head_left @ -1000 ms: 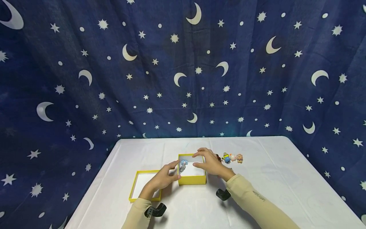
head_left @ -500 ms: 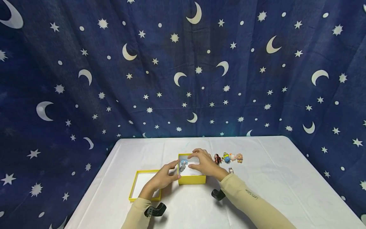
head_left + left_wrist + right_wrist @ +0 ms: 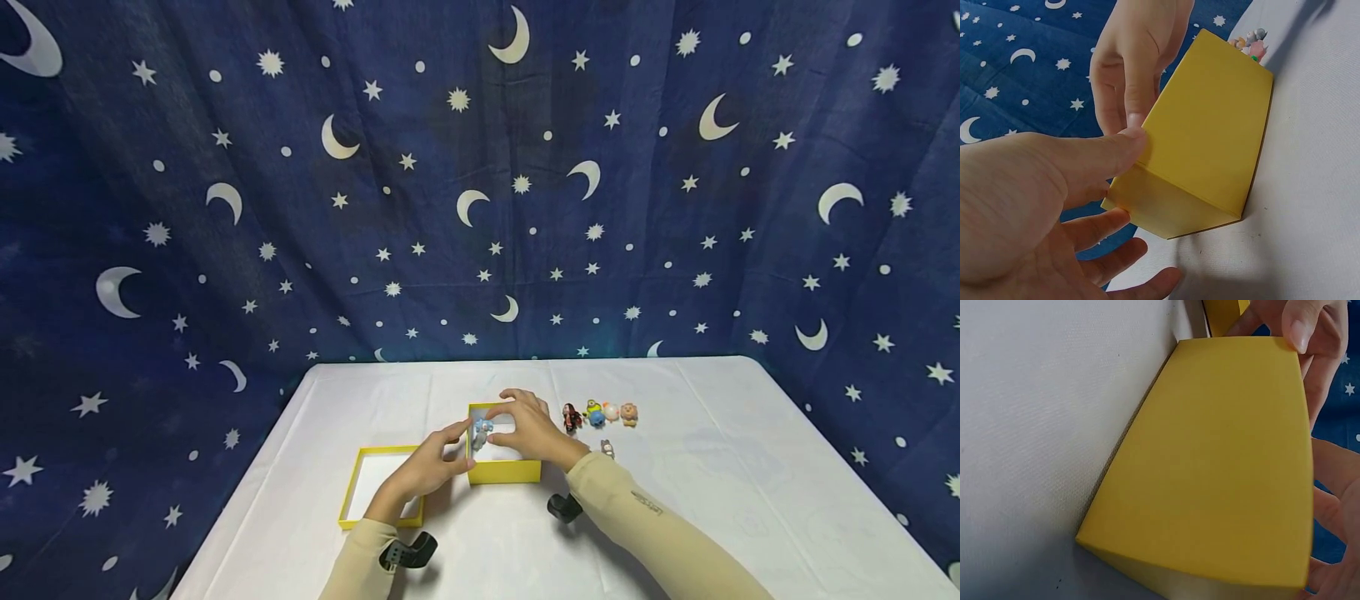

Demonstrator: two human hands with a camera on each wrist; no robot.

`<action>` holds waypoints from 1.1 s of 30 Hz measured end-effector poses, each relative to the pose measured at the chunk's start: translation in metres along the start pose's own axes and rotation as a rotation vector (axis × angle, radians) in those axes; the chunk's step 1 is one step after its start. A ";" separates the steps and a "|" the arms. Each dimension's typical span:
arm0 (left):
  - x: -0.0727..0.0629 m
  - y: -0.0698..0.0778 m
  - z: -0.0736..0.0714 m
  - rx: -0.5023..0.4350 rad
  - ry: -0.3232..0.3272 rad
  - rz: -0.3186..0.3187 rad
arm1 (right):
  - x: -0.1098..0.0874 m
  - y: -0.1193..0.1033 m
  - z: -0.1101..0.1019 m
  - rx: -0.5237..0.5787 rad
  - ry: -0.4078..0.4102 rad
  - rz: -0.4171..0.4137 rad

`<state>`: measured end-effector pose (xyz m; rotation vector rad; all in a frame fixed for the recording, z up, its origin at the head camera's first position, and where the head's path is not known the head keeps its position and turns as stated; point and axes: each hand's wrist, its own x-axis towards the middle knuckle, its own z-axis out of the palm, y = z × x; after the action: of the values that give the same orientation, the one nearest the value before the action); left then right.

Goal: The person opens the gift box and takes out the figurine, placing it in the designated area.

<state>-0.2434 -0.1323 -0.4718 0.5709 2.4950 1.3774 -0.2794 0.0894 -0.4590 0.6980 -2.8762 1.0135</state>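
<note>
An open yellow box (image 3: 504, 472) with a white inside stands mid-table. My left hand (image 3: 431, 465) holds its left side, thumb at the near corner and index finger against the side wall in the left wrist view. My right hand (image 3: 534, 429) reaches over the box from the right, thumb and index finger spread apart with a gap between them. Inside, against the left wall, lie a light-blue figurine (image 3: 483, 426) and a grey figurine (image 3: 478, 442), close to the right fingertips. In the right wrist view the box wall (image 3: 1210, 456) hides the inside.
The yellow-rimmed lid (image 3: 360, 479) lies left of the box, partly under the left forearm. Right of the box are a dark-red figurine (image 3: 572, 417), a yellow-and-blue minion figurine (image 3: 595, 413), a pinkish-white figurine (image 3: 611, 412), a tan one (image 3: 628, 413) and a small grey-brown one (image 3: 607, 449).
My right hand has moved left across the box toward the figurines inside, uncovering the dark-red and grey-brown figurines on the table. The left hand and the box have stayed put.
</note>
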 end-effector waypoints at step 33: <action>0.001 0.000 0.000 0.013 0.000 0.011 | 0.019 0.001 0.023 -0.291 -0.021 -0.066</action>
<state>-0.2445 -0.1319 -0.4719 0.5877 2.5065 1.3658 -0.2940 0.0686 -0.4748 0.7756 -2.9072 0.5658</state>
